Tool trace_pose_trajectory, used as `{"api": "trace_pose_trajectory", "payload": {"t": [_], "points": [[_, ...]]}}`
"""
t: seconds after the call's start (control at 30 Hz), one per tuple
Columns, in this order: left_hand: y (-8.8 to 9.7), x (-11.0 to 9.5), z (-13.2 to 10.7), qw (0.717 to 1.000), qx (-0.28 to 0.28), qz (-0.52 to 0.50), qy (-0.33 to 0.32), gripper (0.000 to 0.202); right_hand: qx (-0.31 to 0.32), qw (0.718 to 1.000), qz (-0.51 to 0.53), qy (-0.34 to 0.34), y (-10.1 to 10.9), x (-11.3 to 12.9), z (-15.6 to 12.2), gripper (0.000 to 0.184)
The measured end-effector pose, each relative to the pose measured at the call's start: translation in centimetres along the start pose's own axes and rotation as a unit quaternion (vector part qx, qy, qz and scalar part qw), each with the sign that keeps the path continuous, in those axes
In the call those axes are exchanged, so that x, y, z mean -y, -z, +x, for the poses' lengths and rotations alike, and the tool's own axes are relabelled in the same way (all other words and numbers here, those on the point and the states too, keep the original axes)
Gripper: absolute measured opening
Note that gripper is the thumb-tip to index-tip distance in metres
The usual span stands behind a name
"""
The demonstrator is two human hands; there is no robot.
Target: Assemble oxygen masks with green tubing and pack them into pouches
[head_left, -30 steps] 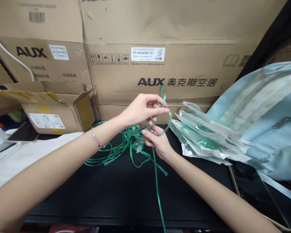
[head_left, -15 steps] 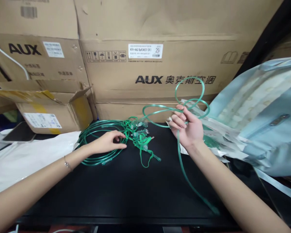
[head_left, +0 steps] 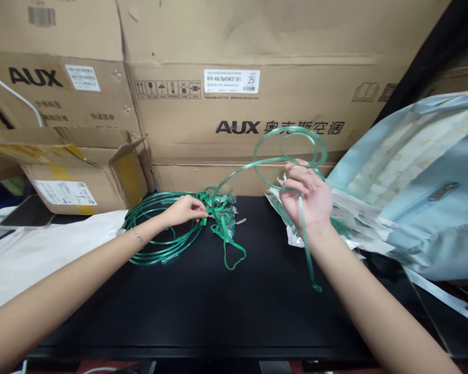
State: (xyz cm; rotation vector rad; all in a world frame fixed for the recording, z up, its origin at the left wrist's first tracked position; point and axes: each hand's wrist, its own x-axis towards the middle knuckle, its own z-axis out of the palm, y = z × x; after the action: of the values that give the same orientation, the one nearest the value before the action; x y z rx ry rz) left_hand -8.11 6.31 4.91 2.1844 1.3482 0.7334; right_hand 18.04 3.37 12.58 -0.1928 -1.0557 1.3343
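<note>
My right hand (head_left: 306, 195) is raised above the table, its fingers wrapped round looped clear green tubing (head_left: 267, 133). One loose end of the tubing dangles below the wrist. Another stretch arcs left and down to a cluster of small clear-green masks with green elastic straps (head_left: 224, 218). At the left edge of that cluster is my left hand (head_left: 185, 210), thumb and fingers pinched together; what lies between them is too small to tell. Beside and partly behind it, a coil of green tubing (head_left: 167, 254) rests on the black table (head_left: 218, 306).
Large cardboard cartons (head_left: 234, 31) stand along the back. An opened small box (head_left: 113, 182) is at left, near a white plastic bag (head_left: 97, 228) and a dark phone-like slab (head_left: 29, 212). Clear-and-white packets (head_left: 359, 213) lie at right against a light-blue bag (head_left: 448, 218).
My left hand has moved slightly right and its fingers have closed. The loops in my right hand have shifted, one stretch now reaching the masks. The tubing's dangling end has swung up and left.
</note>
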Motion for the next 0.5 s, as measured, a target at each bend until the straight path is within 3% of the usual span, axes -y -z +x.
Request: {"api": "trace_pose_trajectory", "payload": {"t": [0.1,0.2,0.37,0.43,0.47,0.5], "points": [[0.7,1.2,1.3,0.998,-0.052,0.004,0.044,0.023,0.002,0.999,0.041,0.013,0.9,0.3,-0.1,0.022],[1.2,1.5,2.7,0.991,-0.102,0.034,0.077,0.02,-0.026,0.995,0.098,-0.018,1.5,-0.6,-0.3,0.023],[2.5,-1.2,2.5,0.986,-0.104,0.085,0.097,0.006,-0.04,0.986,0.125,-0.1,2.1,-3.3,-0.9,0.021],[2.7,-3.1,1.2,0.991,-0.073,0.08,0.079,0.015,-0.031,0.985,0.123,-0.114,2.3,-3.8,-1.1,0.019],[2.7,-4.0,0.5,0.995,-0.031,0.065,0.063,0.025,-0.025,0.986,0.119,-0.114,2.3,-3.9,-1.2,0.019],[2.5,-4.9,-0.2,0.997,0.074,0.021,0.029,0.037,-0.018,0.987,0.114,-0.111,2.3,-4.0,-1.2,0.019]]}}
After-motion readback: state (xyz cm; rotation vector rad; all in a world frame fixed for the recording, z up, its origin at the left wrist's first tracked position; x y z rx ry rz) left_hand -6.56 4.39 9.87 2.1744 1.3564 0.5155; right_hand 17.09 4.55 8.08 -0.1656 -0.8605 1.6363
